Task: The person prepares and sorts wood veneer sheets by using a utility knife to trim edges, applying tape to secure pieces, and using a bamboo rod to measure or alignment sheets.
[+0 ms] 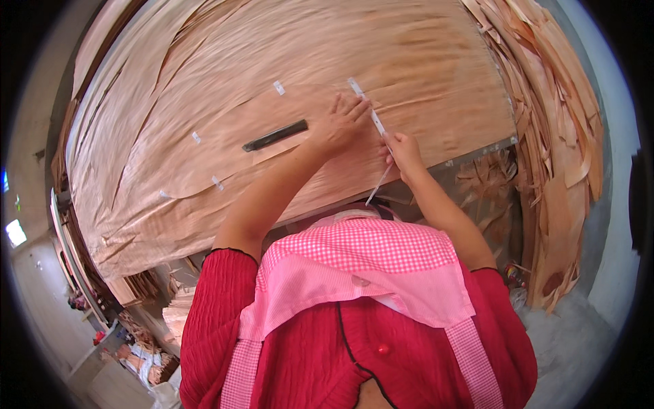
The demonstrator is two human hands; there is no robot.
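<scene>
My left hand (338, 124) lies flat on a large light-brown wood veneer sheet (436, 75), fingers apart, its tips beside a strip of white perforated tape (377, 121). The tape runs slantwise over the sheet toward my right hand (405, 154). That hand is closed, pinching the tape between thumb and fingers. From it, a loose tail of tape hangs toward the sheet's near edge. Left of my left hand rests a dark, narrow, bar-shaped tool (275, 135); its exact kind is unclear. Short white tape pieces (278, 88) are stuck at several spots on the veneer.
Loose veneer strips (555, 102) hang and pile along the right side, next to a pale wall (610, 88). Veneer scraps (485, 178) lie below the table's near edge. Bundled scraps and other clutter (146, 358) occupy the lower left.
</scene>
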